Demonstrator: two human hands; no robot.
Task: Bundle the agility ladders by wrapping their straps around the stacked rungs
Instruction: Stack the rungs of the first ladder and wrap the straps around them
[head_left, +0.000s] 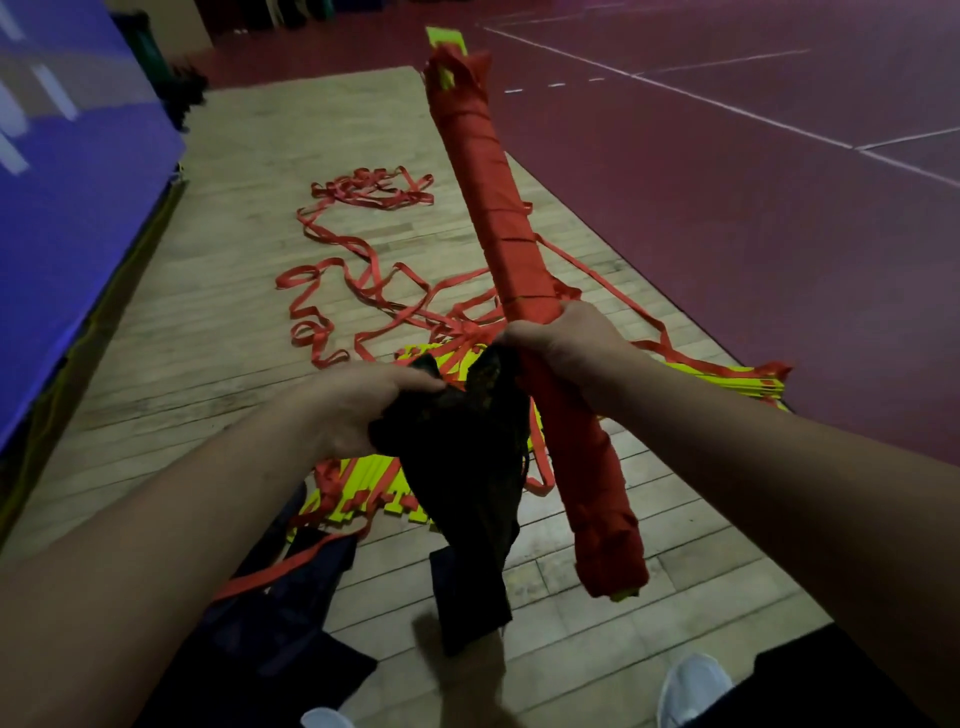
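Note:
A long bundle of ladder rungs (488, 208), wound all over in red strap with yellow rung ends showing at both tips, slants up from the lower right to the top centre. My right hand (561, 348) grips it near the middle. My left hand (363, 400) pinches the rim of a black mesh bag (467, 483) that hangs between my hands, and the fingertips of my right hand hold the bag's other edge. On the floor below lie stacked yellow rungs (374, 483) of another ladder and its loose red straps (363, 291).
A blue mat (67, 208) stands along the left. Dark bags (275, 613) lie on the wooden floor by my feet, with my white shoes (693, 686) at the bottom. More yellow rungs (727, 379) lie at the right, beside the red court floor (779, 234).

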